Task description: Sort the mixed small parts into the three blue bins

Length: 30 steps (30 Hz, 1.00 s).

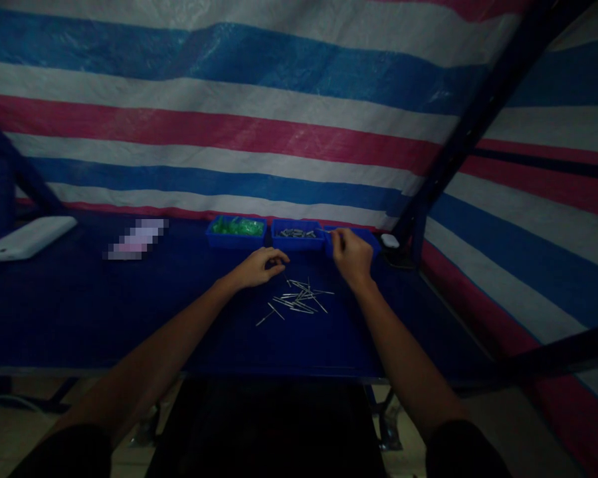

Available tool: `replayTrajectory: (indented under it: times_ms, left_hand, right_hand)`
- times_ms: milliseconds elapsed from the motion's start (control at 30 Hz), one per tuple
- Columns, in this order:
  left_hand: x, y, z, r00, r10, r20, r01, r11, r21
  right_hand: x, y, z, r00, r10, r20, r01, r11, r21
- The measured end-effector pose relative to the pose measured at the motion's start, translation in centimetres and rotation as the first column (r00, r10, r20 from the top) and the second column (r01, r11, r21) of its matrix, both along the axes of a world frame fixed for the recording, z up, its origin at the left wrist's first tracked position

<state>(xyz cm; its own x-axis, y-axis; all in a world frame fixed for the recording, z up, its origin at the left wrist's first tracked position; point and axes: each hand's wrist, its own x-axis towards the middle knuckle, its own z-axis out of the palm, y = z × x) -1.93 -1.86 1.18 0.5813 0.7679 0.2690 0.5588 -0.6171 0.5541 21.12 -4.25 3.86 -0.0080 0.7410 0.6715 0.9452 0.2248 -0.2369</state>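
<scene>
My left hand (260,266) rests on the blue table (129,312), fingers curled in a pinch on a thin metal pin just left of a loose pile of several metal pins (299,300). My right hand (351,255) is raised a little behind the pile, fingers closed around something small that I cannot make out, in front of the rightmost blue tray (371,240). A middle blue tray (298,234) holds dark metal parts. A left blue tray (236,230) holds green pieces.
A white flat device (30,237) lies at the far left of the table. A pale object (137,239) lies left of the trays. A small white thing (389,241) sits by the dark frame post (473,119). A striped tarp (279,119) hangs behind.
</scene>
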Motion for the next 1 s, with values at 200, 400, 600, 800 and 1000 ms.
replayTrajectory:
  times_ms: [200, 400, 600, 800, 1000]
  left_hand:
    - [0.1, -0.5, -0.3, 0.973, -0.073, -0.218, 0.078, 0.997, 0.015]
    - [0.5, 0.2, -0.5, 1.000, -0.013, 0.012, 0.014, 0.999, -0.045]
    - [0.9, 0.1, 0.0, 0.947, 0.110, 0.303, -0.058, 0.983, -0.174]
    - [1.4, -0.3, 0.1, 0.897, 0.176, 0.405, -0.063, 0.959, -0.276]
    - [1.4, -0.9, 0.1, 0.990, 0.056, 0.127, -0.044, 0.995, -0.095]
  right_hand:
    - [3.3, 0.8, -0.5, 0.945, -0.311, -0.099, 0.290, 0.939, -0.186]
    - [-1.8, -1.0, -0.9, 0.974, 0.226, -0.015, -0.222, 0.944, -0.243]
    - [-4.4, -1.9, -1.5, 0.886, 0.439, 0.148, -0.406, 0.889, -0.211]
    - [-4.7, -2.1, -1.5, 0.882, 0.397, 0.253, -0.373, 0.917, -0.140]
    - [-1.9, -0.9, -0.3, 0.974, 0.191, 0.125, -0.202, 0.976, 0.077]
